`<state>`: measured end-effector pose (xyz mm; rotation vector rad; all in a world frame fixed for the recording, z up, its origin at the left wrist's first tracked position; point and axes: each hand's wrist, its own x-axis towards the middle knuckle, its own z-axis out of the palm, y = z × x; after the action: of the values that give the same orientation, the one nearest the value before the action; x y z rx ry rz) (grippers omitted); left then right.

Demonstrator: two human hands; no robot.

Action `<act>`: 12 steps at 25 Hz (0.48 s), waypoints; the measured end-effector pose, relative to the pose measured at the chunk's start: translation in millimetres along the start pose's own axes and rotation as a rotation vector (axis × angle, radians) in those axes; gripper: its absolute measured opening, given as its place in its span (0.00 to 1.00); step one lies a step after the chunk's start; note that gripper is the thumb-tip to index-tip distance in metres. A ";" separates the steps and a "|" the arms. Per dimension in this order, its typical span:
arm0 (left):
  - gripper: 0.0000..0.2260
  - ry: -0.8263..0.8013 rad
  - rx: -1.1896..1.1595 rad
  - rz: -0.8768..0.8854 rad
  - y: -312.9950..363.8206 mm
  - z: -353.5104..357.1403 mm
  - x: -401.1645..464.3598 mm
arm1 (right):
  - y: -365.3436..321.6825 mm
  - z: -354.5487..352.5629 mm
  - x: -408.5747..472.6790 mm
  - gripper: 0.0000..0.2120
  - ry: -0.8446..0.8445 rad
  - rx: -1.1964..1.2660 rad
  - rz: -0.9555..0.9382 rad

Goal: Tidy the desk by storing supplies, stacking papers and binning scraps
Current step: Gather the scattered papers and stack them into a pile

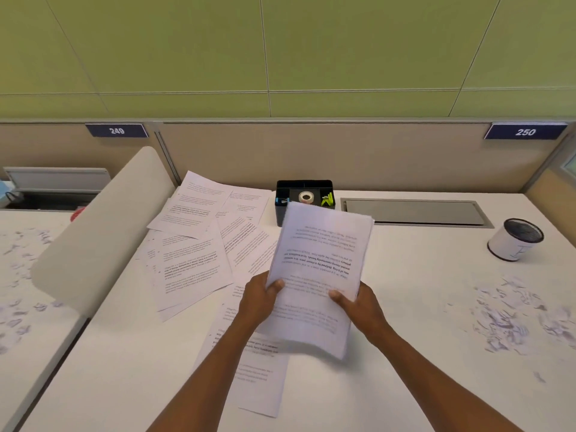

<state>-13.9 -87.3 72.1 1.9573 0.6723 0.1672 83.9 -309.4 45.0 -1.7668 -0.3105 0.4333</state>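
While both hands square up the bundle, loose sheets wait on the left.
Left hand (260, 299) and right hand (358, 305) grip the paper stack (321, 269) by its near sides, above the desk (405, 322); long axis runs near to far, print upside down. Best to tap edges level, then gather the scattered pages (193, 244).
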 end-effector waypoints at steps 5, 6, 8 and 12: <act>0.16 -0.159 0.024 -0.053 -34.3 -20.2 -9.1 | 9.4 16.1 -6.2 0.21 -0.148 0.094 0.058; 0.16 -0.099 0.111 -0.089 -44.6 -23.2 -10.5 | 11.6 16.4 -7.8 0.23 -0.173 0.108 0.081; 0.18 0.122 0.461 -0.241 -68.9 -31.6 -13.3 | 16.9 15.7 -10.0 0.25 -0.218 0.102 0.124; 0.35 0.083 0.917 -0.500 -102.4 -38.2 -27.0 | 31.4 14.6 -10.2 0.17 -0.195 0.114 0.193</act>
<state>-90.8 -37.8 6.4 2.5467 1.4455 -0.4491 67.6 -308.4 12.8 -1.6515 -0.2475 0.7499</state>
